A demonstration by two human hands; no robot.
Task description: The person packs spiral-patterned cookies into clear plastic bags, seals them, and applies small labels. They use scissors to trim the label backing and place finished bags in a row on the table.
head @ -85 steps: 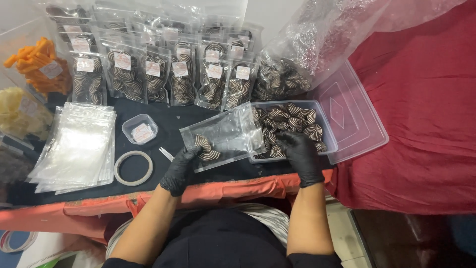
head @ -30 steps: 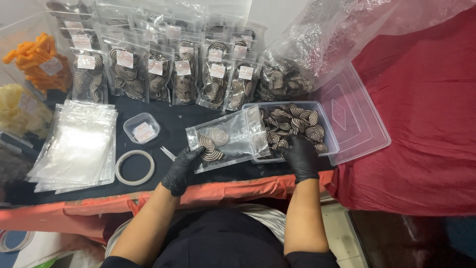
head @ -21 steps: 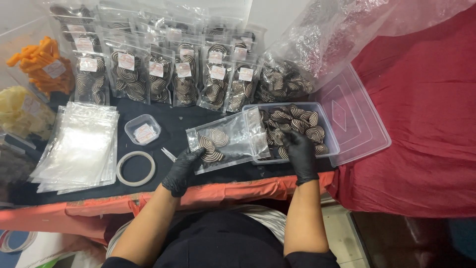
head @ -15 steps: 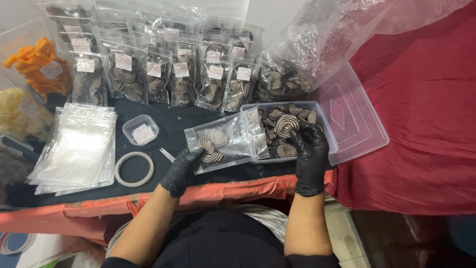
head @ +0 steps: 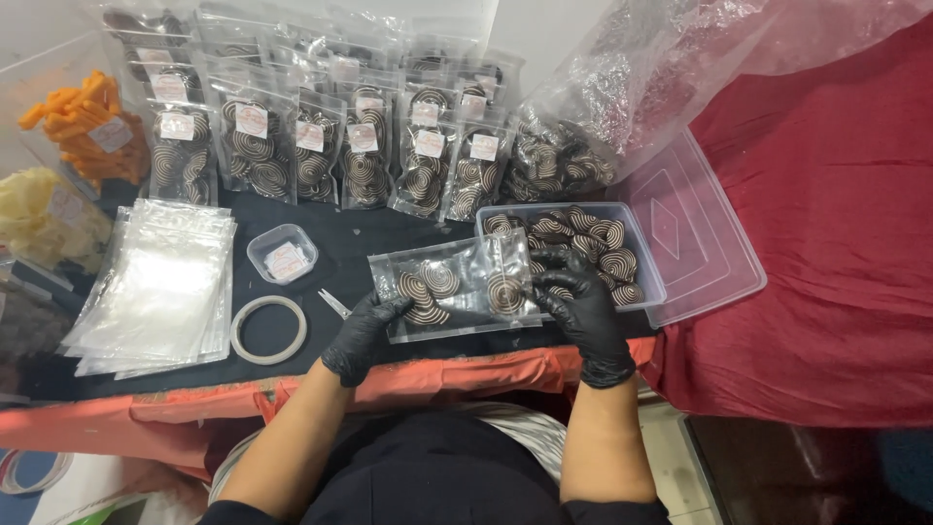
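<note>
- the table [head: 321,233] has a dark cover, and beside it on the right there is a red cloth [head: 836,253].
- a big crumpled plastic bag [head: 661,78] with spiral cookies stands at the back right.
- a row of filled cookie packets [head: 330,146] stands along the back of the table.
- a stack of empty clear bags [head: 155,287] lies on the left part of the table.
- a clear plastic box [head: 646,258] with spiral cookies stands in front of the big bag, and its lid [head: 695,238] lies just beside it on the right.
- the clear pouch [head: 457,292] lies flat in the middle, between both hands, with a few spiral cookies inside it.
- the right hand [head: 573,297], in a black glove, has its fingers closed on a spiral cookie [head: 505,292] at the open end of the pouch.
- the left hand [head: 364,331], in a black glove, pinches the lower left corner of the pouch.
- a tape ring [head: 269,329] lies near the left hand.
- a small clear tub [head: 282,255] stands behind the ring.
</note>
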